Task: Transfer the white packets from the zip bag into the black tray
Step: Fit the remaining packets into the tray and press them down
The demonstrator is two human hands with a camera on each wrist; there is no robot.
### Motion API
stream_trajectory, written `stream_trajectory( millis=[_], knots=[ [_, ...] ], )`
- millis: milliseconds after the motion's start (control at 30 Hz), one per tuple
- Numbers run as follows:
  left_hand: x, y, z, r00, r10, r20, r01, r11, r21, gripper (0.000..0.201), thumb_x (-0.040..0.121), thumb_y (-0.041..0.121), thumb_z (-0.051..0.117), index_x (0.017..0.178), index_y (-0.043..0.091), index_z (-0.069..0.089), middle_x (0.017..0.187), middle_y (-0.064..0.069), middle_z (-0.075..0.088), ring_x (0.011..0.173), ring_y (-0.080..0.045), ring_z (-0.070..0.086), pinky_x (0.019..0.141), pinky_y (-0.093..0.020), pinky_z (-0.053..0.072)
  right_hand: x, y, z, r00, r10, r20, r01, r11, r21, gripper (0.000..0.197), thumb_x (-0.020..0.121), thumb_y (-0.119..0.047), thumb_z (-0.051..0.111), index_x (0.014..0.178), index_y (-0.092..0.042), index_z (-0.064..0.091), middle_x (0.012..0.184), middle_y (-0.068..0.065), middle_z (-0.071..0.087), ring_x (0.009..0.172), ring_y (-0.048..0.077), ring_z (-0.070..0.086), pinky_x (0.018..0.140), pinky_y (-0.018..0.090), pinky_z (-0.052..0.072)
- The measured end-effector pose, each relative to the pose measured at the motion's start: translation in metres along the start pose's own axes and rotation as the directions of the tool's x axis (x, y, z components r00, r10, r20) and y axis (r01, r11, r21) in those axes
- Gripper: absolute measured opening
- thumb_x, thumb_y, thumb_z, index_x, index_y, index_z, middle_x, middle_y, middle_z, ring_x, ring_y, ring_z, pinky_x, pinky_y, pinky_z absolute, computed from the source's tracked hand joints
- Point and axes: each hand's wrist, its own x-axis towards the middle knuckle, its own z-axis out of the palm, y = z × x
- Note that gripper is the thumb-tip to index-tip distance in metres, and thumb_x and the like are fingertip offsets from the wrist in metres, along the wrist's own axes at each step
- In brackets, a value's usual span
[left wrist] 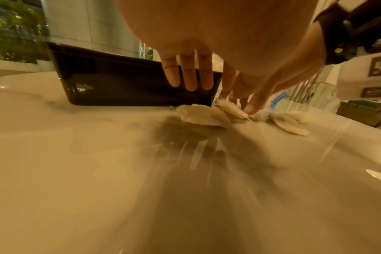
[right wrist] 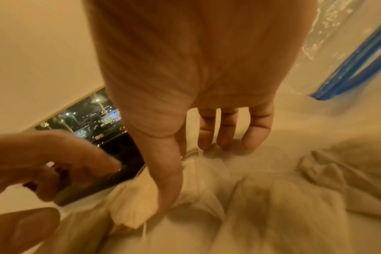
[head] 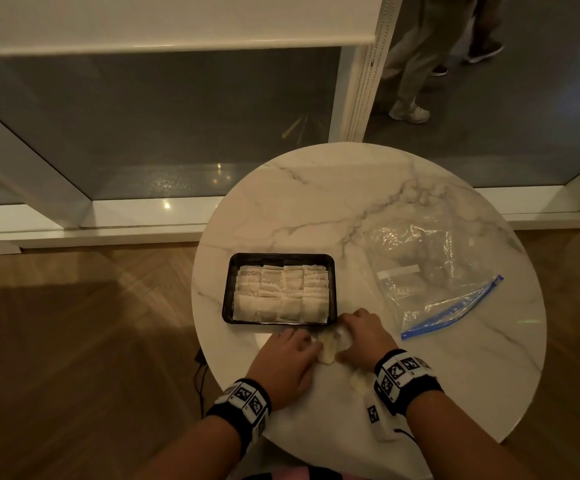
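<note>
The black tray [head: 227, 296] holds several white packets [head: 281, 294] laid in rows. Clear and flat, the zip bag [head: 427, 271] with a blue zipper lies to its right. Loose packets [head: 328, 346] sit on the table just in front of the tray, between my hands. My left hand [head: 292, 351] hovers beside them with straight fingers [left wrist: 188, 82], holding nothing, in front of the tray wall [left wrist: 120, 86]. My right hand [head: 357, 332] pinches one packet [right wrist: 141, 197] under its thumb, its other fingers touching the table. One more packet [head: 359, 382] lies under my right wrist.
The round marble table [head: 316, 202] stands by a window wall, with wooden floor to the left. A small tagged white block [head: 375, 420] lies near the front edge. A person's legs [head: 416, 64] show beyond the glass, far right.
</note>
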Motion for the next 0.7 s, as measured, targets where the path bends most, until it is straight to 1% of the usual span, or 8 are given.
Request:
stream_trajectory(
  millis=[67, 133, 300, 400, 500, 567, 667, 700],
  knots=[
    [0.000, 0.007, 0.005, 0.996, -0.005, 0.085, 0.001, 0.999, 0.052, 0.041, 0.090, 0.041, 0.047, 0.130, 0.029, 0.050, 0.130, -0.004, 0.053, 0.111, -0.025, 0.050, 0.088, -0.041, 0.048, -0.001, -0.001, 0.003, 0.999, -0.027, -0.020, 0.026, 0.999, -0.034, 0.060, 0.071, -0.042, 0.078, 0.125, -0.033, 0.051, 0.122, 0.000, 0.044, 0.118, 0.023, 0.042, 0.096, 0.039, 0.048],
    [0.000, 0.012, 0.007, 0.988, -0.026, 0.153, 0.013, 0.996, 0.088, 0.047, 0.091, 0.043, 0.044, 0.135, 0.028, 0.048, 0.139, -0.007, 0.050, 0.120, -0.029, 0.048, 0.093, -0.046, 0.046, -0.002, -0.001, 0.006, 0.999, -0.044, -0.021, 0.043, 0.998, -0.054, 0.057, 0.073, -0.041, 0.078, 0.123, -0.032, 0.052, 0.122, 0.000, 0.045, 0.117, 0.022, 0.042, 0.094, 0.038, 0.048],
    [-0.001, 0.015, 0.011, 0.975, -0.060, 0.215, 0.038, 0.994, 0.106, 0.052, 0.091, 0.043, 0.039, 0.141, 0.028, 0.042, 0.151, -0.011, 0.040, 0.132, -0.033, 0.042, 0.103, -0.050, 0.038, -0.001, 0.000, 0.006, 0.999, -0.053, 0.013, 0.053, 0.997, -0.047, 0.045, 0.077, -0.036, 0.077, 0.117, -0.029, 0.056, 0.119, -0.001, 0.049, 0.114, 0.020, 0.047, 0.093, 0.036, 0.048],
    [-0.002, 0.014, 0.012, 0.977, -0.058, 0.205, 0.036, 0.993, 0.110, 0.052, 0.091, 0.042, 0.039, 0.141, 0.028, 0.042, 0.153, -0.011, 0.038, 0.135, -0.033, 0.040, 0.106, -0.049, 0.035, -0.002, 0.004, 0.007, 0.999, -0.053, 0.007, 0.053, 0.998, 0.023, 0.026, 0.079, -0.033, 0.074, 0.100, -0.027, 0.060, 0.109, -0.002, 0.057, 0.103, 0.018, 0.055, 0.088, 0.032, 0.050],
    [-0.004, 0.013, 0.014, 0.977, -0.061, 0.204, 0.038, 0.993, 0.115, 0.051, 0.091, 0.043, 0.039, 0.140, 0.029, 0.042, 0.154, -0.011, 0.037, 0.137, -0.033, 0.037, 0.109, -0.050, 0.033, -0.004, 0.009, 0.003, 1.000, -0.029, 0.000, 0.029, 0.988, 0.151, 0.010, 0.083, -0.028, 0.072, 0.085, -0.025, 0.062, 0.090, -0.004, 0.065, 0.082, 0.015, 0.063, 0.073, 0.026, 0.053],
    [-0.006, 0.012, 0.016, 0.979, -0.066, 0.195, 0.043, 0.992, 0.117, 0.051, 0.090, 0.043, 0.040, 0.139, 0.030, 0.043, 0.153, -0.012, 0.040, 0.138, -0.034, 0.037, 0.110, -0.050, 0.034, -0.007, 0.012, -0.002, 0.999, -0.030, -0.015, 0.033, 0.977, 0.211, 0.009, 0.083, -0.022, 0.070, 0.079, -0.025, 0.063, 0.081, -0.006, 0.065, 0.074, 0.011, 0.062, 0.068, 0.023, 0.051],
    [-0.008, 0.012, 0.017, 0.981, -0.069, 0.183, 0.049, 0.992, 0.112, 0.051, 0.090, 0.044, 0.042, 0.138, 0.031, 0.045, 0.151, -0.012, 0.042, 0.138, -0.034, 0.039, 0.109, -0.050, 0.036, -0.010, 0.017, -0.011, 0.997, -0.027, -0.074, 0.046, 0.965, 0.260, 0.019, 0.081, -0.015, 0.067, 0.076, -0.031, 0.061, 0.080, -0.008, 0.066, 0.075, 0.008, 0.061, 0.066, 0.017, 0.048],
    [-0.009, 0.011, 0.018, 0.982, -0.069, 0.175, 0.051, 0.993, 0.109, 0.050, 0.089, 0.043, 0.042, 0.138, 0.030, 0.046, 0.151, -0.012, 0.043, 0.138, -0.034, 0.040, 0.109, -0.049, 0.037, -0.011, 0.019, -0.014, 0.996, -0.019, -0.090, 0.043, 0.960, 0.275, 0.020, 0.081, -0.014, 0.067, 0.077, -0.033, 0.061, 0.082, -0.009, 0.066, 0.076, 0.007, 0.062, 0.068, 0.018, 0.048]
  ],
)
